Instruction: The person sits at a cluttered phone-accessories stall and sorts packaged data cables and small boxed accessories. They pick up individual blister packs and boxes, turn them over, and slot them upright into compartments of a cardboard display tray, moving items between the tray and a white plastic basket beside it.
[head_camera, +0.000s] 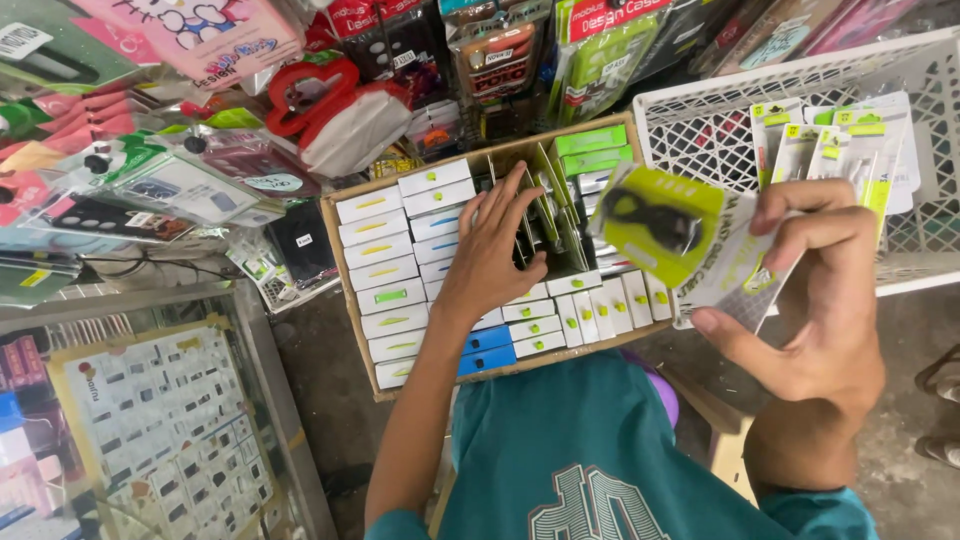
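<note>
At the far left of the frame a glass display case (150, 420) shows a card of small printed items under its top. Above it, in the upper left, packaged phone cases (120, 190) in clear sleeves hang and lie in a heap, with a red-and-white packet (335, 115) just right of them.

In the middle sits an open cardboard box (345, 300), packed with rows of small white boxes (395, 265) marked in yellow and green, plus two blue boxes (487, 350) along its lower edge. The left hand (495, 255) reaches into this box from below, palm down, fingers spread and slightly curled, the tips pressed among upright green-and-white packets (560, 215) near the box's centre. It touches them, but whether it has pinched one cannot be told.

Right of centre, the right hand (820, 290) is held above the box's right edge. Its thumb and fingers are closed around a small stack of flat packets; the front one is a lime-green packet (660, 225) with a dark item behind a clear window, tilted toward the upper left.

Behind that hand, in the upper right, a white plastic mesh basket (700, 125) holds more green-topped blister packs (840, 140). Along the bottom, the person's teal shirt (590, 450) fills the foreground.
</note>
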